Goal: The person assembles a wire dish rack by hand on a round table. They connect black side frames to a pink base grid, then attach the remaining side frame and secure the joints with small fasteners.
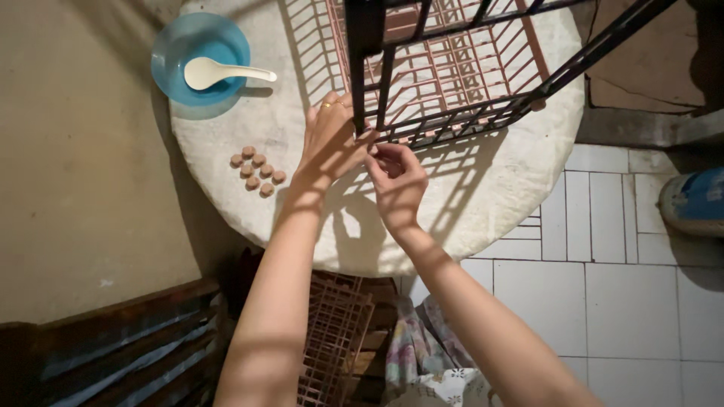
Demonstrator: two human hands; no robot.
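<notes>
My left hand [329, 139], with a ring on one finger, grips the lower corner of a dark metal wire cage [452, 113] that stands on a round white stone table [498, 196]. My right hand [397, 181] is curled just beside it, fingertips pinched at the same corner of the cage frame; what they pinch is too small to tell. The cage has a pink wire grid floor [460, 68]. Left of my hands lie several small brown round pieces [256, 169] on the table.
A blue bowl [200, 56] with a white spoon [222, 73] sits at the table's far left. Below the table are a pink wire rack [332, 339], dark wooden slats [121, 347] and patterned cloth [430, 362]. White floor tiles [626, 301] spread right; a blue object [697, 200] is at the right edge.
</notes>
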